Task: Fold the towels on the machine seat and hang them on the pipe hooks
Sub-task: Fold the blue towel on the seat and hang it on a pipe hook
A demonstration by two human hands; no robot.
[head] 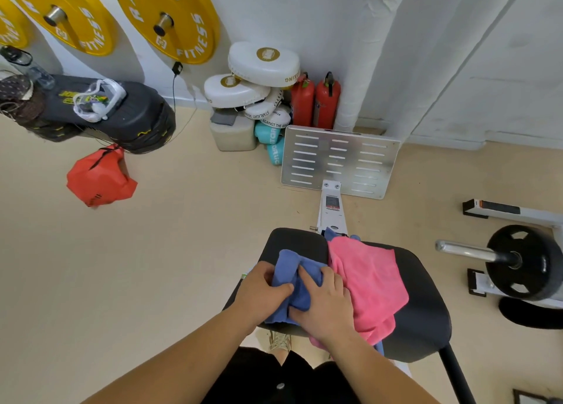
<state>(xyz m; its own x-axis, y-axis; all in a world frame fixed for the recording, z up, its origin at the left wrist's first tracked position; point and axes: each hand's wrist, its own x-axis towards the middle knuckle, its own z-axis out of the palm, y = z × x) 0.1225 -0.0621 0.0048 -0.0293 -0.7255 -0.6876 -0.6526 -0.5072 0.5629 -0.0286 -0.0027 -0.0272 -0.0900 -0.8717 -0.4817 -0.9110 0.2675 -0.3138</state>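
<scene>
A blue towel lies bunched on the left part of the black machine seat. My left hand grips its left side and my right hand presses and pinches its right side. A pink towel is spread flat on the seat just right of the blue one, partly under my right wrist. Another blue cloth edge peeks out beyond the pink towel's far corner. A white wrapped pipe runs up the wall behind; no hooks show.
The metal footplate stands beyond the seat on a white rail. Two red extinguishers, white boxing pads and teal items sit by the wall. A red bag lies left, a barbell weight right. Yellow plates hang above.
</scene>
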